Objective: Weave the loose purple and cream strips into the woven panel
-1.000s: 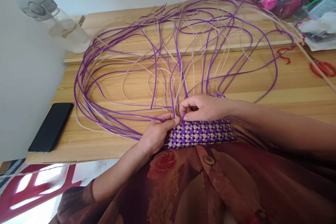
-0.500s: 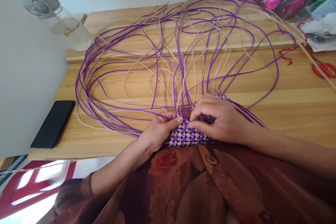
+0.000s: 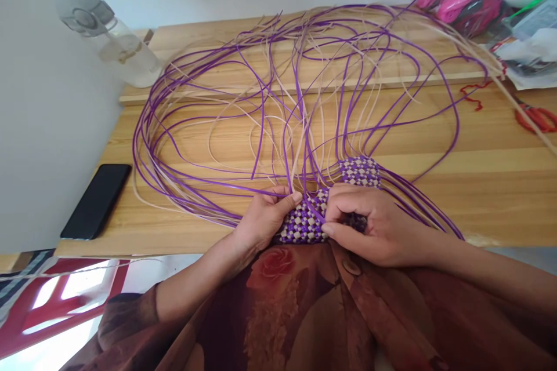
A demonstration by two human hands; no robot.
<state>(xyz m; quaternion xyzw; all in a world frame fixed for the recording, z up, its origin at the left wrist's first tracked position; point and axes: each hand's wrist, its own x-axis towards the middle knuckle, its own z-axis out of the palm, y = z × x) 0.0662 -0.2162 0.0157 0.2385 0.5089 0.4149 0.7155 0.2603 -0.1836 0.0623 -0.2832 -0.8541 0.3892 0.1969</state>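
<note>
A purple and beige woven piece [image 3: 301,224] lies at the table's front edge, against my clothing. My left hand [image 3: 266,214] grips its upper left edge, thumb on top and fingers behind. My right hand [image 3: 369,217] pinches a purple strip [image 3: 314,211] between thumb and forefinger, drawn down across the weave. A further part of the weave [image 3: 360,171] shows beyond my right hand, its middle hidden by that hand. Long loose purple and beige strips [image 3: 152,171] spread from the weave in wide loops over the table.
A black phone [image 3: 96,202] rests at the left edge of the wooden table [image 3: 487,185]. Behind it stands a clear bottle [image 3: 126,55] with a grey lid. Red-handled scissors [image 3: 536,118], red thread [image 3: 472,93] and a pink bundle in plastic [image 3: 465,3] are at the right.
My right hand has moved down and slightly right, pulling the purple strip over the weave and uncovering more of the weave's far part. My left hand keeps its hold. The view has shifted slightly.
</note>
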